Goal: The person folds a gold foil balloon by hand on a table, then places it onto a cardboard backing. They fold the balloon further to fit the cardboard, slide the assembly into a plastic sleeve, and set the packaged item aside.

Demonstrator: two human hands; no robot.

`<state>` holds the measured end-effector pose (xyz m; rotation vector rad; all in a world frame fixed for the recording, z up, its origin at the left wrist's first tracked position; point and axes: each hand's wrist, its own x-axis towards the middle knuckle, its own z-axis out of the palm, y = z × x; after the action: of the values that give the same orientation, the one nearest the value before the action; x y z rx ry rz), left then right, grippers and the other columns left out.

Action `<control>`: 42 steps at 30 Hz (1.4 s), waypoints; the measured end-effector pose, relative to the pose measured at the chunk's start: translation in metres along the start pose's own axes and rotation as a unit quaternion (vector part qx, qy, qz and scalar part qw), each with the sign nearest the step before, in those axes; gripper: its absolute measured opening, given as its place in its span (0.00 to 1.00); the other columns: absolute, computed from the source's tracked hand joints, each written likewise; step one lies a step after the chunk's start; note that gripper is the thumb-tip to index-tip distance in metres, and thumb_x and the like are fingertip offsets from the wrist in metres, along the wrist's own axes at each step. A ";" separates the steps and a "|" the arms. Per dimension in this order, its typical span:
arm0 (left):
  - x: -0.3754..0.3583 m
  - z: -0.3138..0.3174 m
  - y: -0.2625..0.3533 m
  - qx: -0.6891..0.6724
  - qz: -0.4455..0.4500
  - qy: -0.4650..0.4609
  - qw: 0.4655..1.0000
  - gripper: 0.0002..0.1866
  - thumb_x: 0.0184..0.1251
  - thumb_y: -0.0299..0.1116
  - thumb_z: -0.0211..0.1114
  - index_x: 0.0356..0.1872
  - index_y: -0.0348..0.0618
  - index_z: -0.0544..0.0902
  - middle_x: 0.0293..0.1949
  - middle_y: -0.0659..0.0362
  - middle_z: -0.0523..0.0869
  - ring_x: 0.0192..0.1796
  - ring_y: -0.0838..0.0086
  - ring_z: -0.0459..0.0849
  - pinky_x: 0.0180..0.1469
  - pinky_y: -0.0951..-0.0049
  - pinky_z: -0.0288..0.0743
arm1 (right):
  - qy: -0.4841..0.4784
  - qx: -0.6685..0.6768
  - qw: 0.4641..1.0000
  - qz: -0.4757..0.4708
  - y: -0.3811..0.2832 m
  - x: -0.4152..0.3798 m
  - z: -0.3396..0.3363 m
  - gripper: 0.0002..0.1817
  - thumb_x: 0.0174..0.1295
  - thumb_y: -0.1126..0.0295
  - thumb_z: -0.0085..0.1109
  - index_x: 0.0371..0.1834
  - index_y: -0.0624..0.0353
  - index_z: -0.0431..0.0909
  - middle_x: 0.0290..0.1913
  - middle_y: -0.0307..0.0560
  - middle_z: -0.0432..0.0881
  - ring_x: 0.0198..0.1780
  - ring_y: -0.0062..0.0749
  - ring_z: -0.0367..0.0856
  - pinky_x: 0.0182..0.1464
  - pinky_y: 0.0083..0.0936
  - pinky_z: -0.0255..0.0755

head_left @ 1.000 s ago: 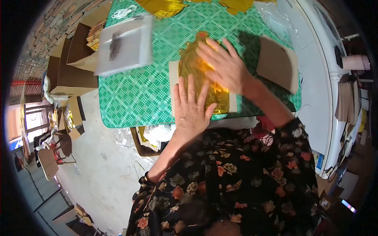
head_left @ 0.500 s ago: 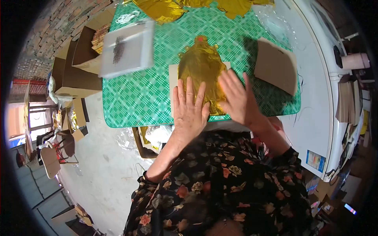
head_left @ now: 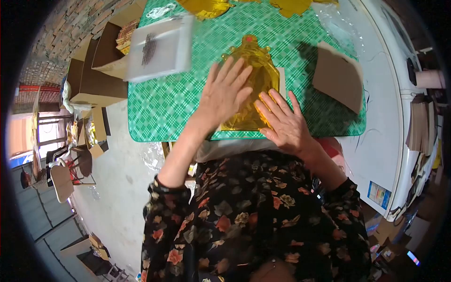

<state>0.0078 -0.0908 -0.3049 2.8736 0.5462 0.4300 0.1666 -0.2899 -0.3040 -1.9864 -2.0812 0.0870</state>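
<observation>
The left hand (head_left: 221,96) and right hand (head_left: 285,122), each grip spread open over the gold foil piece (head_left: 260,70), probably do best with light, even, flat-palmed pressure.

- Shiny gold foil piece with knobbed edges (head_left: 262,79): red spot (head_left: 249,39) at its tip
- Rectangular table (head_left: 157,110): green-and-white plaid
- Black fabric top (head_left: 253,207): red, cream and grey flowers

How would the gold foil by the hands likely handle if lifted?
The gold foil would probably flop or crumple, as it lies nearly flat with wrinkles. It looks thin, so it is likely light for its spread. Its glossy surface suggests it might be slippery.
</observation>
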 end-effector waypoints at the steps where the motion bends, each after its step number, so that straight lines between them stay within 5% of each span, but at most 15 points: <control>1: 0.004 0.006 -0.009 0.028 0.016 -0.015 0.999 0.31 0.87 0.50 0.50 0.84 0.51 0.65 0.84 0.53 0.63 0.87 0.55 0.55 0.87 0.46 0.42 | 0.003 -0.001 1.000 -0.002 0.001 0.000 0.001 0.38 0.70 0.47 0.61 0.79 0.55 0.72 0.83 0.48 0.68 0.86 0.44 0.57 0.86 0.59 0.39; 11: 0.005 0.015 -0.022 0.051 0.029 -0.014 0.998 0.31 0.88 0.53 0.47 0.84 0.55 0.65 0.85 0.54 0.62 0.87 0.55 0.55 0.88 0.47 0.42 | -0.003 0.030 0.999 -0.036 0.005 -0.002 -0.005 0.44 0.63 0.41 0.66 0.78 0.56 0.73 0.82 0.51 0.69 0.85 0.47 0.59 0.85 0.61 0.40; 18: -0.017 0.009 -0.008 0.053 0.029 -0.036 0.998 0.31 0.86 0.52 0.49 0.84 0.55 0.65 0.84 0.54 0.63 0.87 0.54 0.55 0.87 0.46 0.43 | 0.037 -0.081 0.990 -0.110 0.004 -0.022 0.004 0.27 0.70 0.66 0.62 0.73 0.49 0.77 0.72 0.47 0.80 0.77 0.44 0.74 0.81 0.54 0.58; 22: -0.034 0.003 0.008 0.033 0.018 -0.047 0.998 0.34 0.85 0.53 0.50 0.84 0.52 0.64 0.85 0.53 0.61 0.87 0.53 0.54 0.87 0.45 0.41 | 0.118 -0.009 0.981 -0.152 0.007 -0.037 0.019 0.19 0.76 0.68 0.54 0.69 0.51 0.76 0.69 0.49 0.83 0.71 0.46 0.80 0.77 0.55 0.65; 25: -0.044 -0.004 0.016 0.006 0.019 -0.039 0.999 0.34 0.85 0.54 0.50 0.85 0.52 0.63 0.86 0.51 0.59 0.88 0.51 0.51 0.87 0.44 0.39 | 0.093 0.001 0.982 -0.162 0.007 -0.045 0.015 0.19 0.78 0.67 0.52 0.69 0.52 0.76 0.68 0.50 0.83 0.72 0.47 0.79 0.78 0.55 0.64; 29: -0.063 -0.035 0.015 -0.109 0.015 -0.068 0.992 0.40 0.82 0.61 0.51 0.86 0.49 0.61 0.88 0.49 0.50 0.89 0.49 0.43 0.87 0.42 0.31 | 0.071 0.027 0.985 -0.155 -0.003 -0.053 -0.003 0.18 0.78 0.67 0.51 0.66 0.55 0.79 0.68 0.50 0.83 0.73 0.47 0.79 0.79 0.55 0.62; 33: -0.098 -0.079 0.004 -0.324 0.078 -0.144 0.932 0.46 0.75 0.69 0.57 0.85 0.52 0.64 0.86 0.52 0.61 0.88 0.48 0.50 0.87 0.40 0.33 | 0.044 0.089 0.988 -0.116 -0.014 -0.056 -0.041 0.19 0.72 0.74 0.58 0.66 0.55 0.80 0.67 0.49 0.84 0.73 0.43 0.79 0.82 0.54 0.58; 36: -0.106 -0.121 0.013 -0.402 0.124 -0.207 0.883 0.47 0.72 0.61 0.68 0.86 0.51 0.62 0.77 0.49 0.76 0.84 0.47 0.64 0.87 0.38 0.38 | -0.009 0.194 0.976 -0.099 -0.020 -0.041 -0.092 0.23 0.68 0.76 0.62 0.68 0.55 0.79 0.65 0.48 0.86 0.69 0.41 0.83 0.79 0.51 0.66; 38: -0.110 -0.124 0.018 -0.463 0.143 -0.133 0.865 0.42 0.68 0.55 0.74 0.79 0.48 0.72 0.68 0.50 0.85 0.76 0.49 0.76 0.84 0.36 0.49 | -0.032 0.262 0.960 -0.092 -0.025 -0.027 -0.125 0.23 0.71 0.76 0.61 0.69 0.55 0.79 0.60 0.50 0.89 0.60 0.40 0.89 0.68 0.44 0.79; 39: -0.110 -0.125 0.019 -0.491 0.153 -0.094 0.852 0.39 0.67 0.51 0.78 0.75 0.46 0.78 0.63 0.50 0.90 0.72 0.50 0.83 0.83 0.35 0.55 | -0.118 0.321 0.939 -0.028 -0.026 -0.020 -0.144 0.21 0.72 0.74 0.61 0.69 0.55 0.80 0.58 0.51 0.89 0.58 0.39 0.90 0.65 0.41 0.79; 40: -0.103 -0.135 0.022 -0.463 0.139 -0.056 0.874 0.22 0.68 0.43 0.79 0.57 0.41 0.88 0.48 0.55 0.96 0.54 0.57 0.94 0.69 0.42 0.79 | -0.203 0.374 0.904 0.037 -0.026 -0.013 -0.166 0.20 0.74 0.73 0.61 0.68 0.56 0.80 0.56 0.52 0.90 0.56 0.38 0.91 0.63 0.38 0.80; 42: -0.094 -0.162 0.025 -0.482 -0.003 -0.073 0.873 0.15 0.71 0.43 0.77 0.43 0.41 0.88 0.35 0.59 0.93 0.38 0.66 0.93 0.47 0.61 0.82 | -0.287 0.437 0.840 0.144 -0.019 0.005 -0.188 0.18 0.73 0.72 0.65 0.65 0.61 0.83 0.51 0.51 0.91 0.51 0.30 0.90 0.57 0.30 0.80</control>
<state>-0.1184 -0.1291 -0.1699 1.9089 0.2053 0.3394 0.1916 -0.3114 -0.1179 -1.7116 -1.4771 1.5478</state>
